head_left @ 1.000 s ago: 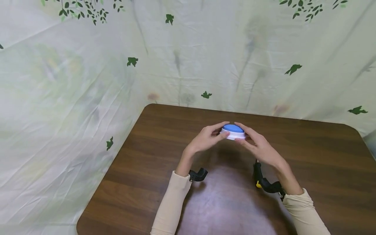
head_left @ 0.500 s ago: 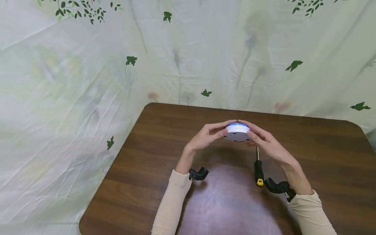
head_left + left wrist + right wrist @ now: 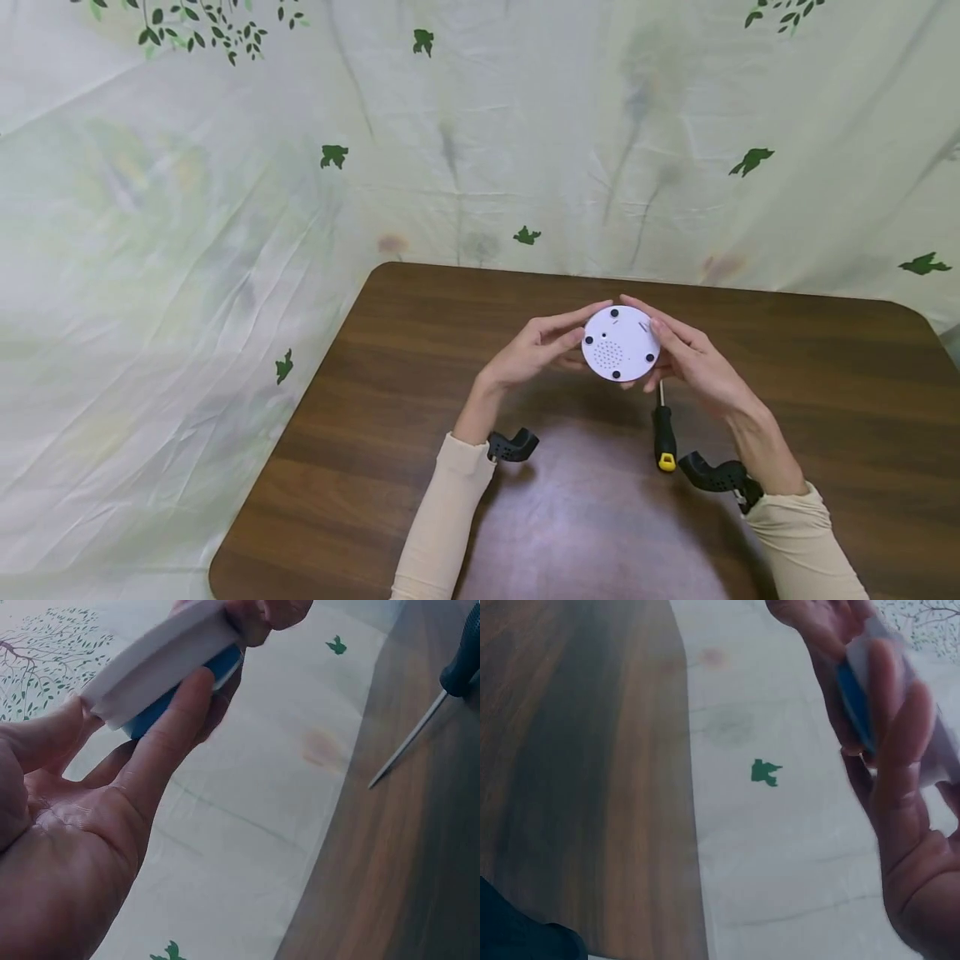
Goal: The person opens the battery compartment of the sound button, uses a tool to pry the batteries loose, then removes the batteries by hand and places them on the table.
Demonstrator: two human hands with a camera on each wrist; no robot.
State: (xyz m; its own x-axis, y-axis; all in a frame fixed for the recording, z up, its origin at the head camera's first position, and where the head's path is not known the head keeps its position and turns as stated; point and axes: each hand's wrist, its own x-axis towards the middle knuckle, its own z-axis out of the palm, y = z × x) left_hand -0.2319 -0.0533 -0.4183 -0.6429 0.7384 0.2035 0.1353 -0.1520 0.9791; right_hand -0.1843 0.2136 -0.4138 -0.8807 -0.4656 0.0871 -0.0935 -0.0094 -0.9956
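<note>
A round white push button device with a blue dome is held up over the table, its flat underside turned toward the head camera. That underside has several dark feet and a patch of small holes. My left hand grips its left edge, thumb on the underside and fingers behind. On the right edge, my right hand holds it the same way. The blue dome shows beneath the white base in the left wrist view, with fingers against it. In the right wrist view the blue part faces left.
A screwdriver with a black and yellow handle lies on the brown wooden table, just below the right hand, its shaft pointing away. Behind the table hangs a pale cloth with green leaf prints. Black camera mounts sit on both wrists.
The device has tipped from blue dome up to underside facing the head camera, and moved slightly right. The right hand shifted right, leaving the screwdriver in fuller view.
</note>
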